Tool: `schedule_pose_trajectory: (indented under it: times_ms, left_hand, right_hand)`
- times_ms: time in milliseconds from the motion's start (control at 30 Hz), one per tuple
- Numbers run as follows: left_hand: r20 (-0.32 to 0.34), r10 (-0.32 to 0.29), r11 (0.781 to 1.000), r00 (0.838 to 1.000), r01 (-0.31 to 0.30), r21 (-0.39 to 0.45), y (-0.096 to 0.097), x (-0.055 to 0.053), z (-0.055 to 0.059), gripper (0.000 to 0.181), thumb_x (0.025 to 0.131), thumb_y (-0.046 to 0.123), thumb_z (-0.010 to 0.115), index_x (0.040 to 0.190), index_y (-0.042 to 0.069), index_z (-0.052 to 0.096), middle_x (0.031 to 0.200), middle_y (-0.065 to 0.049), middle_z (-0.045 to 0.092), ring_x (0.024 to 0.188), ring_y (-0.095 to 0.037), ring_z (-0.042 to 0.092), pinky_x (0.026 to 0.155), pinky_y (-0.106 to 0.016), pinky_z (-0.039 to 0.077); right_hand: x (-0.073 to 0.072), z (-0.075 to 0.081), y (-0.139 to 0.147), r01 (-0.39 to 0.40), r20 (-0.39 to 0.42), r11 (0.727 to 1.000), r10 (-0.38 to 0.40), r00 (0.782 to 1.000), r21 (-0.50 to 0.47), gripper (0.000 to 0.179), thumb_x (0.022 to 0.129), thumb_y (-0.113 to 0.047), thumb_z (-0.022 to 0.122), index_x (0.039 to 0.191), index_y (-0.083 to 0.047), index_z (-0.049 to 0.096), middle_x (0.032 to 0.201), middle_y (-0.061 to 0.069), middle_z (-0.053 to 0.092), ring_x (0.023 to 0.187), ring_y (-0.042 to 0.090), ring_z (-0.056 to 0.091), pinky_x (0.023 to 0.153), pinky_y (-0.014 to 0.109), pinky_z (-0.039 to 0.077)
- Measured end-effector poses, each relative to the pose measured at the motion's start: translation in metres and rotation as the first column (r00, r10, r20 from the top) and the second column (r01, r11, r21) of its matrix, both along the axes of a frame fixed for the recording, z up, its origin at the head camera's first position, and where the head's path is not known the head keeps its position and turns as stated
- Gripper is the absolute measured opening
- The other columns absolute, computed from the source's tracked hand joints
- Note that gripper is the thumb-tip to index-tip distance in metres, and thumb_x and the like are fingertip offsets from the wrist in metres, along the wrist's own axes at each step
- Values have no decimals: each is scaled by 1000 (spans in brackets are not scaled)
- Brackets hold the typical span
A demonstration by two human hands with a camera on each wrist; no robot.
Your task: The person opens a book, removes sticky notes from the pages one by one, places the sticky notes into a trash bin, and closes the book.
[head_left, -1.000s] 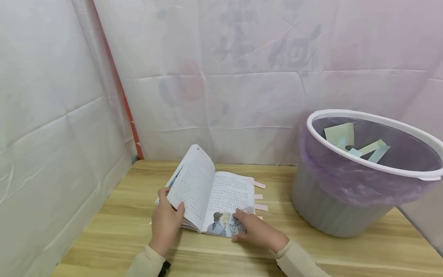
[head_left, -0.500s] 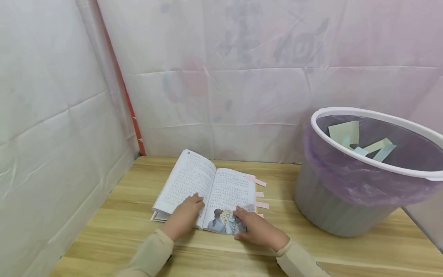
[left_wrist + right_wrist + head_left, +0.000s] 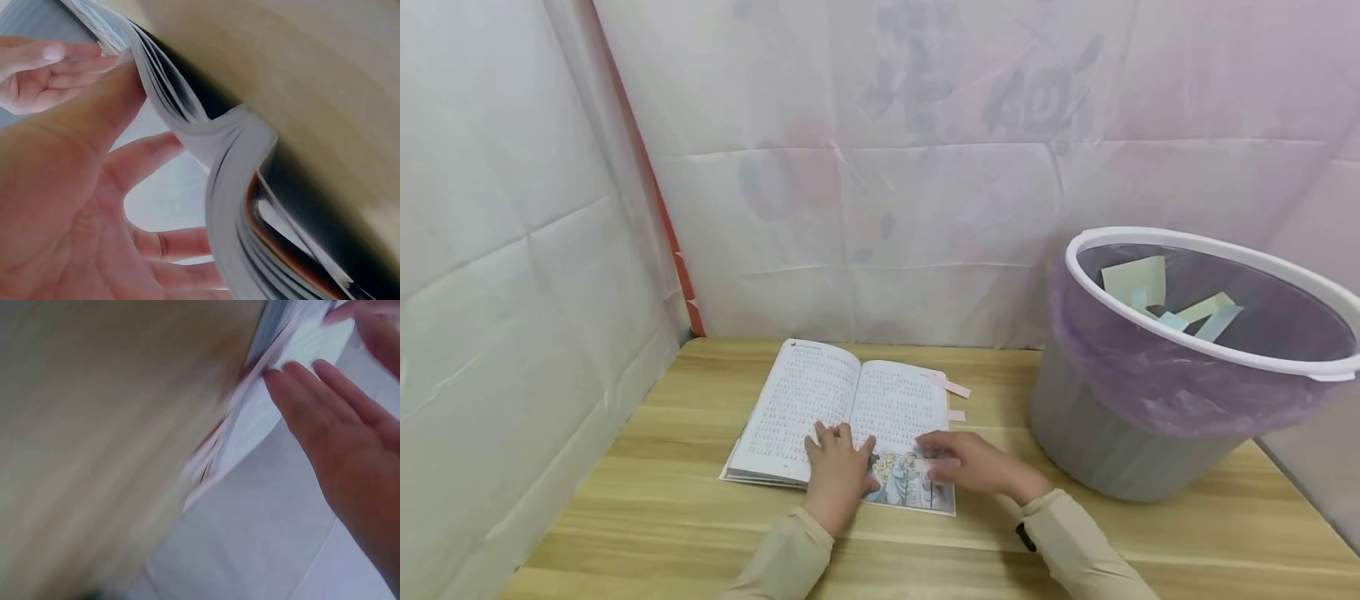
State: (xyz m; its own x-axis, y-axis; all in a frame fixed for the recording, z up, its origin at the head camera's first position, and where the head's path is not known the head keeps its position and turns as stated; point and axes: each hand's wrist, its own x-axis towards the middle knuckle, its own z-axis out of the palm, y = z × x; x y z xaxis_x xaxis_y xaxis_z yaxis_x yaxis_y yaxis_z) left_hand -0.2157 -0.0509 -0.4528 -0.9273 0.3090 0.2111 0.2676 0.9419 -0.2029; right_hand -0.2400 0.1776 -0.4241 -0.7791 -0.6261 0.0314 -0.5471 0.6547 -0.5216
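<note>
An open book [image 3: 801,400] lies on the table, text on both pages and a coloured picture at the foot of the right page. My left hand [image 3: 837,475] rests on it near the spine, fingers spread over the left page and thumb on the right page. In the left wrist view, that hand's thumb [image 3: 119,87] reaches the page edges. My right hand [image 3: 977,464] is at the right page's outer edge, its fingers fairly straight in the right wrist view. A pink paper tab [image 3: 937,464] shows across its fingers; a grip on it cannot be made out.
More pink tabs [image 3: 956,415] stick out from the book's right edge. At the right stands a grey bin [image 3: 1097,425] with a purple liner and white rim, paper scraps [image 3: 1138,283] inside. White sheeting [image 3: 940,217] hangs behind the wooden table [image 3: 647,492].
The left hand has let go of the lifted pages, which now lie flat, and has moved right to the spine. The right hand has shifted right and slightly up along the page edge.
</note>
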Motion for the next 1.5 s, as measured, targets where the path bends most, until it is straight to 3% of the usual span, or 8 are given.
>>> schedule_pose_trajectory:
  times_ms: [100, 200, 333, 533, 733, 1033, 1200, 1500]
  left_hand:
    - [-7, 3, 1000, 1000, -3, 3, 0, 2, 0, 65, 72, 64, 64, 129, 32, 62, 112, -22, 55, 114, -50, 52, 89, -56, 50]
    - [-26, 2, 1000, 1000, -2, 4, -1, 2, 1, 65, 71, 64, 65, 127, 32, 63, 111, -22, 55, 113, -50, 53, 88, -56, 50]
    - [-47, 9, 1000, 999, -9, 1, -3, 2, 1, 65, 70, 65, 65, 126, 32, 64, 110, -22, 56, 112, -50, 53, 87, -56, 50]
    - [-30, 6, 1000, 1000, -5, 28, -3, 2, 0, 65, 70, 64, 67, 127, 31, 64, 111, -22, 55, 113, -51, 52, 88, -58, 49]
    - [-40, 4, 999, 999, -2, 43, -2, 1, 0, 65, 69, 63, 68, 125, 31, 65, 111, -22, 56, 113, -50, 52, 88, -57, 49]
    - [-16, 6, 999, 1000, -5, 50, 1, -1, 1, 66, 70, 63, 67, 127, 30, 63, 112, -23, 55, 114, -51, 52, 89, -58, 49]
    - [-14, 2, 998, 1000, -1, 58, 1, -2, 0, 66, 71, 62, 67, 128, 29, 63, 113, -23, 55, 114, -52, 51, 89, -58, 48]
    - [-16, -3, 998, 1000, 4, 65, 2, -2, 1, 66, 71, 62, 68, 128, 29, 63, 113, -24, 55, 114, -52, 51, 89, -59, 48]
  right_hand:
    - [-2, -1, 10, 36, -150, 999, -30, 988, 38, 28, 83, -2, 69, 111, 2, 65, 101, 11, 64, 92, 26, 59, 81, 38, 50]
    - [-2, -5, 14, 58, -304, 991, -18, 953, 123, 23, 75, 1, 74, 97, -2, 67, 95, 5, 60, 86, 21, 53, 76, 35, 48]
    - [-5, -13, 12, 62, -408, 973, 36, 912, 224, 22, 73, -1, 75, 90, -9, 64, 92, 0, 55, 84, 18, 50, 73, 37, 47]
    - [-3, -19, 5, 75, -455, 952, 71, 888, 296, 15, 80, 0, 66, 91, -9, 63, 94, 2, 58, 90, 21, 56, 81, 50, 51]
    - [1, -20, 5, 87, -536, 939, 112, 837, 333, 12, 82, -5, 69, 94, -7, 66, 89, 4, 62, 83, 22, 60, 79, 45, 52]
    - [-3, -26, 4, 71, -666, 936, 189, 722, 344, 10, 81, -15, 75, 88, -12, 68, 95, 3, 63, 92, 21, 60, 82, 38, 50]
    - [-4, -21, 0, 30, -696, 903, 308, 649, 428, 19, 72, -10, 78, 89, -12, 69, 101, 3, 62, 98, 21, 57, 90, 38, 47]
    - [-4, -16, -4, 51, -709, 883, 338, 619, 466, 11, 74, -8, 76, 78, -12, 68, 83, -3, 56, 85, 17, 52, 81, 33, 44]
